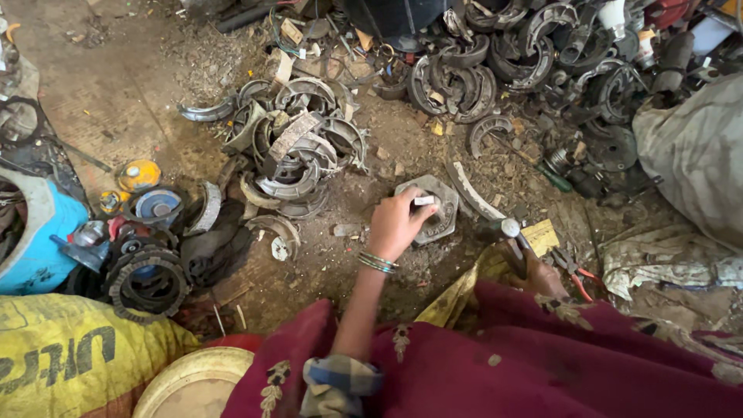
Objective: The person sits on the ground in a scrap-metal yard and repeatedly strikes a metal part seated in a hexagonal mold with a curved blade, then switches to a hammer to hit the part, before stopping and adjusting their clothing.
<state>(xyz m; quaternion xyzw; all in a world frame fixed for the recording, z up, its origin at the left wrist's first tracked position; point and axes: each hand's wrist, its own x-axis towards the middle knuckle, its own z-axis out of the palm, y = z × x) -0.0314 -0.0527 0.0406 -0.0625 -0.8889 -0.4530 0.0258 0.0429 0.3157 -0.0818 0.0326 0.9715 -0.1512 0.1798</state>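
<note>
The left hand has its grip closed in a pinch around a small pale flat piece, thumb and fingertips pressed together on it, and it holds that piece down against the top of a grey hexagonal metal block lying on the dirt floor directly under the grip. The small piece looks light and stiff, thin enough that it is best taken by its edges as it is now; the block beneath looks heavy, hard and unlikely to shift, so it would need a full wrap around its flats to lift. To the right of this grip and a little nearer the person, the right hand is mostly hidden by a red garment, its fingers folded round the handle of a hammer whose steel head sits just beside the block; how tightly it is clamped I cannot tell fully. Beyond the grip, farther from the person, lies a heap of curved brake shoes, dusty and rigid, and red-handled pliers rest to the right.
</note>
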